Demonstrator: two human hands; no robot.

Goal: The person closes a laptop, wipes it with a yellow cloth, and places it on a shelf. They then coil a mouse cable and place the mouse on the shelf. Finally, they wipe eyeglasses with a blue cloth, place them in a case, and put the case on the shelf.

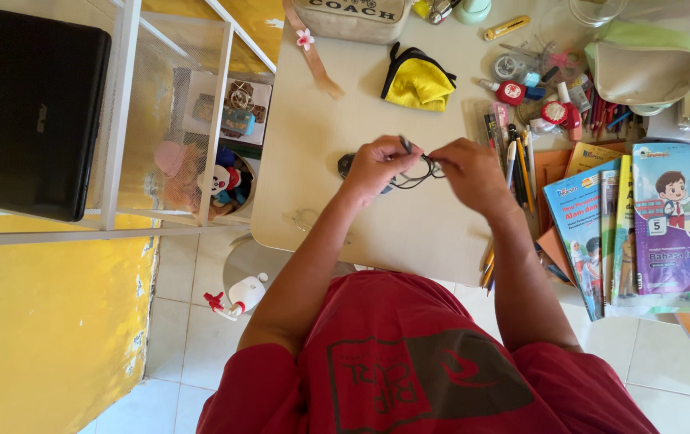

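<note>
The head view is looking straight down on a person in a red shirt who is working at a pale table. Both hands are meeting over the middle of it: the left hand and the right hand are each pinching a thin black cable, whose slack is hanging in small loops between and just under the fingers. The cable is being kept lifted off the tabletop, probably so the loops stay free to handle, and the fingertips are closing on it from both sides, so neither hand is open. A dark rounded object is peeking out beside the left hand; what it is cannot be told. Farther up the table a yellow and black pouch is lying well apart from the hands. To the right, pens and pencils are lying just beside the right hand, and a fan of colourful schoolbooks is overlapping near the edge. Off to the left, a closed black laptop is resting on a white shelf frame, and a white spray bottle is standing on the floor tiles.
</note>
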